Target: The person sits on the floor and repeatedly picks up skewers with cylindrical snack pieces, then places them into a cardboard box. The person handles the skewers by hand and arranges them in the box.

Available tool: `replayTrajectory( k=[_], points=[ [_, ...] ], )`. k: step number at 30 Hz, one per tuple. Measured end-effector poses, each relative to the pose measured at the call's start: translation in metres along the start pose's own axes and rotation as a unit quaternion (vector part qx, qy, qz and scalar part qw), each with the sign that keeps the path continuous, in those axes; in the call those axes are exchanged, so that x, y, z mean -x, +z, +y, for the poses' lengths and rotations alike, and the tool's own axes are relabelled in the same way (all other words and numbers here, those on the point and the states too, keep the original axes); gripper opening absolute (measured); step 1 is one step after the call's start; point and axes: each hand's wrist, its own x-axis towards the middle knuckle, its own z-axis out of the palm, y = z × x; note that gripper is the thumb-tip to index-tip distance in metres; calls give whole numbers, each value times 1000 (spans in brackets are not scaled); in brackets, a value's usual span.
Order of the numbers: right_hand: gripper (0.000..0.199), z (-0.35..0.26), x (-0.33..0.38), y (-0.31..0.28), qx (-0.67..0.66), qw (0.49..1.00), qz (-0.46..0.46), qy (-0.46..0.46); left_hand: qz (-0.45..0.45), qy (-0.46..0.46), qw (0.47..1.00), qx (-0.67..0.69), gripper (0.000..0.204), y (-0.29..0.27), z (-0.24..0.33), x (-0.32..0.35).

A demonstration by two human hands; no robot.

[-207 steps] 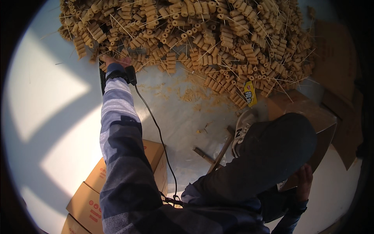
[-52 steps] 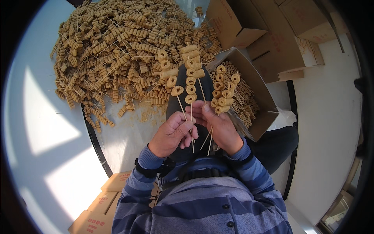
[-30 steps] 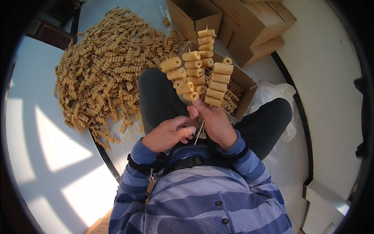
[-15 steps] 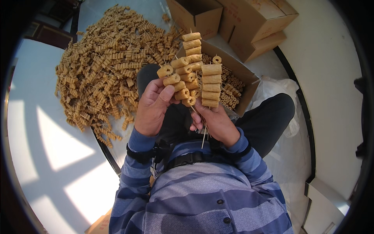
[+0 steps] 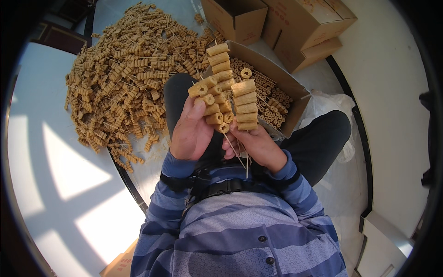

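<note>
Several skewers of hollow golden-brown rolls [image 5: 218, 99] are bunched upright between my two hands. My right hand [image 5: 259, 147] is closed round the thin sticks below the rolls, and their bare ends poke out beneath it. One skewer [image 5: 245, 105] stands at the right of the bunch, a little apart from the others. My left hand [image 5: 190, 134] presses against the bunch from the left, thumb on the rolls and the other fingers hidden behind them. Behind the bunch, an open cardboard box [image 5: 295, 108] holds rows of similar skewers.
A large heap of loose skewers [image 5: 124, 78] covers the floor at the far left. More cardboard boxes [image 5: 242, 25] stand at the back. Crumpled clear plastic [image 5: 339, 101] lies by my right knee [image 5: 330, 131], beside the open box.
The bunch has shifted slightly left and down and now leans left at the top. My left hand has moved a little right, closer against the rolls. My right hand keeps its hold.
</note>
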Motion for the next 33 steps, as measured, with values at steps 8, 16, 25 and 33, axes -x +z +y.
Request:
replayTrajectory(
  k=[8, 16, 25, 33],
  points=[
    [38, -13, 11, -11, 85, 996, 39, 6, 56, 71, 994, 65, 53, -24, 13, -11],
    [34, -14, 21, -10, 204, 978, -40, -4, 65, 63, 988, 128, 58, -18, 9, -19],
    [45, -14, 24, -12, 237, 967, -69, 60, 64, 7, 995, 73, 59, -28, 2, -18],
    [49, -33, 21, -36, 113, 987, -98, 54, 25, 16, 993, 110, 73, -28, -6, -25]
  ],
)
